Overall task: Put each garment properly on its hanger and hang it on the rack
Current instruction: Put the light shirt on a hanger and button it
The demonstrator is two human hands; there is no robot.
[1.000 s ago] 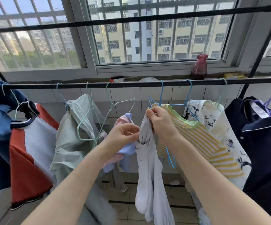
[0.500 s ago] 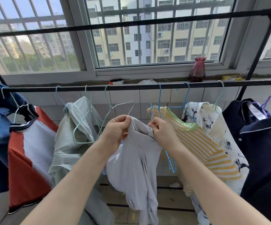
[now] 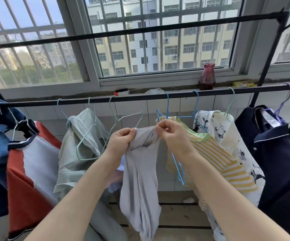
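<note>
Rack rail [image 3: 140, 99]: the horizontal dark bar taken here as landmark, running across the view below the window sill. Hung from it, at its right end, a navy garment [image 3: 271, 153]; at its left end, a blue and red-and-white garment [image 3: 27, 171]; left of its middle, a pale green garment [image 3: 74, 153]; right of its middle, a yellow striped top [image 3: 218, 162]. Grey garment [image 3: 139, 180]: below the rail's middle, off any hanger, its long axis vertical, drooping from a bunched top edge. Left hand [image 3: 121, 142] and right hand [image 3: 172, 134]: each pinches that top edge, fingers curled, the cloth stretched short between them. Empty pale green hanger [image 3: 95, 141]: on the rail just left of the left hand, the nearer one; judged the likely next target.
</note>
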